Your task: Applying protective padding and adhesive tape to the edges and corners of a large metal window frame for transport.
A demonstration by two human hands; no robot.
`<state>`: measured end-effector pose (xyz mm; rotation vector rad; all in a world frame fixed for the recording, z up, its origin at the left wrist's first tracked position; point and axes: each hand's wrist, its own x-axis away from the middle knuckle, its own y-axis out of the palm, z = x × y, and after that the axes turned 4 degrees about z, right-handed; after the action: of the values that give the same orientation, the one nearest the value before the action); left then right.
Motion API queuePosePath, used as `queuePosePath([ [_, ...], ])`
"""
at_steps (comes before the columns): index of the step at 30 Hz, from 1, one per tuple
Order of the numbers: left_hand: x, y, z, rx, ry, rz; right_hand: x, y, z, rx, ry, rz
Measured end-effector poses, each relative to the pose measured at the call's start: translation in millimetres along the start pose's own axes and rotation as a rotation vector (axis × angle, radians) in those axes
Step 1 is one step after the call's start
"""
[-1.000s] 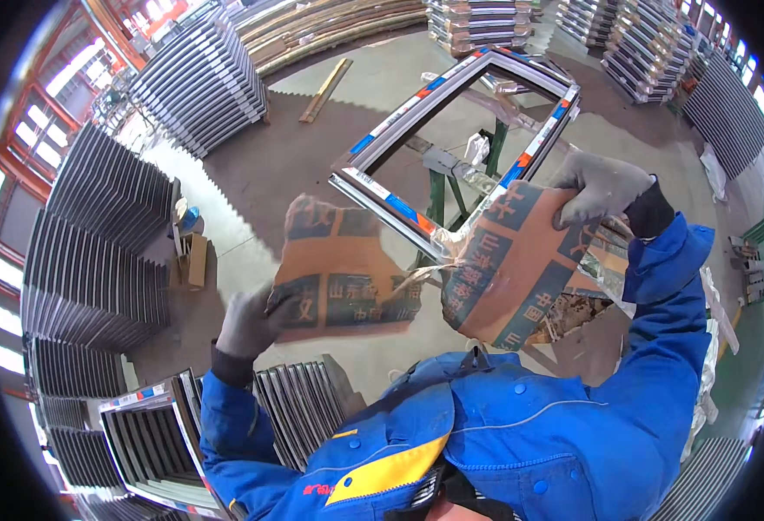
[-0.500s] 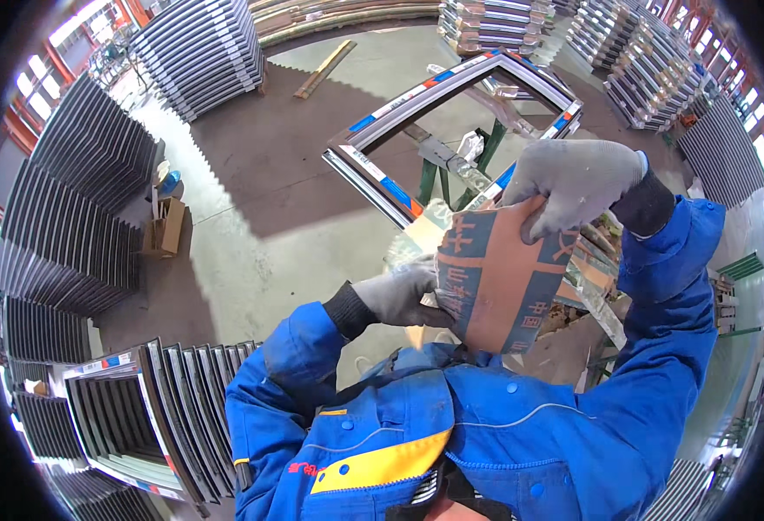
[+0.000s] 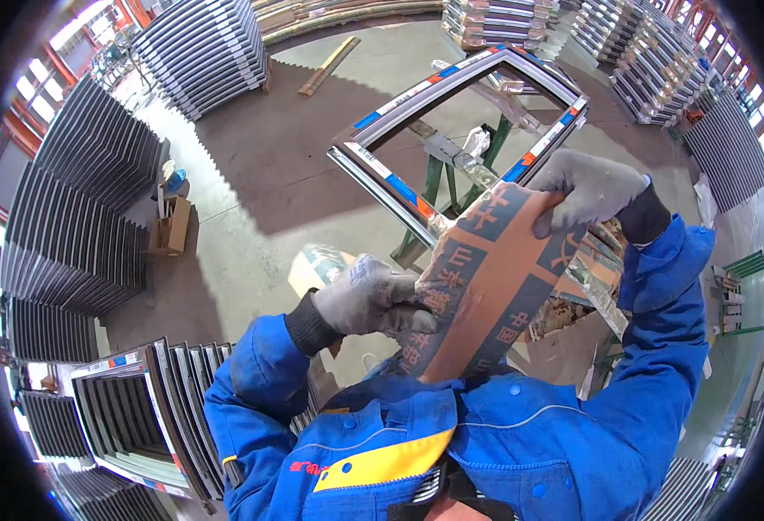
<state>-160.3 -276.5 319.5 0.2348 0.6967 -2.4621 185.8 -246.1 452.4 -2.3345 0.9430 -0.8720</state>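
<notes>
Between my gloved hands is a brown cardboard piece (image 3: 495,286) with dark printed blocks and a ragged left edge, tilted in front of my chest. My right hand (image 3: 595,187), in a grey glove, grips its upper right corner, thumb on the near face. At the lower left edge, the closed fingers of my left hand (image 3: 369,295) pinch the cardboard. A pale piece with greenish print (image 3: 317,265) shows just beyond my left hand; whether that hand also holds it, I cannot tell. Past the cardboard, a dark rectangular frame (image 3: 382,178) with coloured labels rests on green supports (image 3: 434,182).
Tall stacks of frames stand at the left (image 3: 69,234) and at the back (image 3: 199,56). Several upright frames (image 3: 152,408) lean near my left elbow. An open cardboard box (image 3: 171,227) and a wooden strip (image 3: 330,65) lie on the floor. Scraps lie at right below my forearm.
My left hand has shifted left, and the pale piece has moved left from beside the cardboard. The cardboard has tilted and shows more of its face. My right hand keeps its grip.
</notes>
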Motion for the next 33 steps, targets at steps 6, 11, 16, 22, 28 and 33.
queuePosePath([
  [6, 17, 9, 8, -0.465, 0.101, 0.200, -4, 20, 27, -0.158, 0.019, 0.008],
  [11, 30, 13, 16, -0.710, 0.123, 0.248, -5, 34, 32, -0.350, -0.110, 0.007],
  [16, 37, 15, 13, -0.738, 0.146, 0.285, -1, 38, 24, -0.336, 0.051, 0.024],
  [22, 71, 3, 39, 0.181, -0.073, 1.062, 38, 22, 88, -0.491, 0.206, 0.368],
  [28, 82, -10, 18, -0.275, -0.147, 0.995, 51, 24, 97, -0.446, 0.161, 0.441],
  [33, 119, -33, -36, -0.190, -0.235, 1.135, 107, 24, 175, -0.520, 0.200, 0.609],
])
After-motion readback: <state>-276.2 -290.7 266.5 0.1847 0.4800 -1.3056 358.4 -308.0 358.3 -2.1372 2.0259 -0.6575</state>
